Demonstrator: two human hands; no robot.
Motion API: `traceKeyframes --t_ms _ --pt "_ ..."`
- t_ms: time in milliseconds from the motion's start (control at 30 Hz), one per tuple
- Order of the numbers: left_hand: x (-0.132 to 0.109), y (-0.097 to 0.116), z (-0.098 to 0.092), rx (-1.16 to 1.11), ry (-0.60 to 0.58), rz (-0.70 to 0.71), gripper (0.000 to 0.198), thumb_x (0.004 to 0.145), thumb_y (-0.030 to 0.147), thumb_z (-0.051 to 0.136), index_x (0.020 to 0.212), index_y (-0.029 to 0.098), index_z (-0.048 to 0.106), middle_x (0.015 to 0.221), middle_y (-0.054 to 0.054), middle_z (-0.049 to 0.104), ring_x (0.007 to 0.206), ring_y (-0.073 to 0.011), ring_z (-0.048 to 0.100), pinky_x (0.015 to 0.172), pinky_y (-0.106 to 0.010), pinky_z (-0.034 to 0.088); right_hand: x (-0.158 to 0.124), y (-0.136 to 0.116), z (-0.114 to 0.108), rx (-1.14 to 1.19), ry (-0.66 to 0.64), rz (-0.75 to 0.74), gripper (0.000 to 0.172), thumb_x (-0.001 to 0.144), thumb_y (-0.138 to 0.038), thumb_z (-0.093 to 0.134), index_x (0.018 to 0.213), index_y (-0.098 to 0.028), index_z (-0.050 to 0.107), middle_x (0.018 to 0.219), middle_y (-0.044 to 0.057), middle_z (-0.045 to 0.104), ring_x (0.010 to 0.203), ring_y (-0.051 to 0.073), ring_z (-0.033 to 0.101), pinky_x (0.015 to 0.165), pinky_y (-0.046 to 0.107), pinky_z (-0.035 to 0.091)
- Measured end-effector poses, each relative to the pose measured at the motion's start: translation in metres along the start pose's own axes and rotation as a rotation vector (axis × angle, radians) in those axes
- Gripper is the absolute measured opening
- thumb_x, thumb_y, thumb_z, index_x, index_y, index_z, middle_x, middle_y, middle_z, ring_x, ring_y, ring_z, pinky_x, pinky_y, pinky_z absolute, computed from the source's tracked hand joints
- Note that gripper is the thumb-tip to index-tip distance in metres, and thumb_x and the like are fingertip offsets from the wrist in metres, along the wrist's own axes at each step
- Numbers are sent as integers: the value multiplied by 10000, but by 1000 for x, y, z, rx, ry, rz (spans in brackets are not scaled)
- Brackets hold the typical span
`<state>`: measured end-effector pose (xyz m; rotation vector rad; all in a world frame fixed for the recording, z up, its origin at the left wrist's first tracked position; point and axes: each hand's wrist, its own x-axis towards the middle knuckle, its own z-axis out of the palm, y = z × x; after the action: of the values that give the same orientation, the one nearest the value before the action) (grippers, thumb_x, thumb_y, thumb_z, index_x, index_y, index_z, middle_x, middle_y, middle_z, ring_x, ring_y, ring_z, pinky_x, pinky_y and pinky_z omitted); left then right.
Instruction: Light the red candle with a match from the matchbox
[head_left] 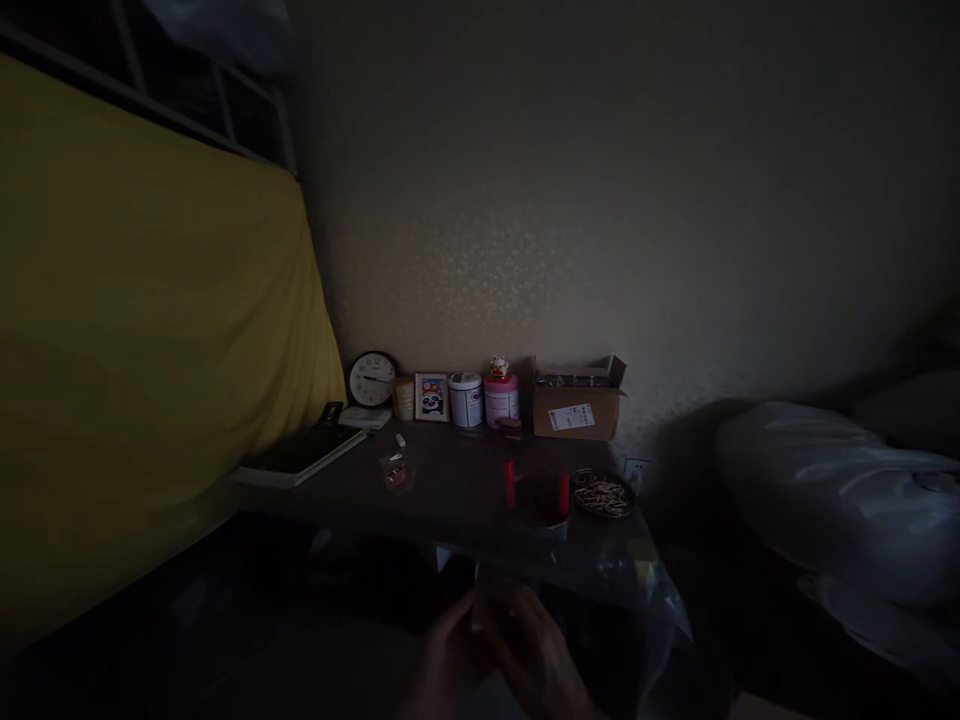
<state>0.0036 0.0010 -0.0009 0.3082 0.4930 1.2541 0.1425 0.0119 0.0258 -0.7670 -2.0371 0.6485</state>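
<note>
Both hands are low in the frame, in front of the table's near edge, close together in dim light. My left hand [448, 645] is blurred, its fingers curled in toward the other hand. My right hand [534, 640] has its fingers bent over a small, dark, box-like thing [491, 597] with a pale edge; its kind is too dark to make out. Beyond the hands stands a dark round dish [538, 522] with two red upright sticks, like candles, at its sides. Right of it is a round dish [628, 507] full of short pale sticks.
Along the wall stand a clock [372, 379], a framed panda picture [433, 398], a white tin [466, 400], a pink tin [502, 402] and an open cardboard box [576, 414]. A flat book-like thing [300, 460] and small packets [395, 476] lie left. A yellow curtain [150, 330] borders the table.
</note>
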Motion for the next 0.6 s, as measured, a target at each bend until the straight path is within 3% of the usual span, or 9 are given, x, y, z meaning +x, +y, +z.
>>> traceKeyframes --t_ms 333,600 --pt "-4 1 4 54 -105 30 249 841 285 503 925 128 677 868 -87 689 834 -203 621 758 -296 435 1 -1 -1 -42 -21 -76 377 814 -103 500 1161 -248 500 1152 71 584 1061 184 568 903 305 482" --pt "-5 2 6 87 -119 6 301 852 330 491 1014 131 649 994 -104 665 925 -209 600 782 -284 427 2 2 0 -131 -7 -125 406 799 -82 500 1165 -258 502 1137 63 581 1050 187 569 868 296 503"
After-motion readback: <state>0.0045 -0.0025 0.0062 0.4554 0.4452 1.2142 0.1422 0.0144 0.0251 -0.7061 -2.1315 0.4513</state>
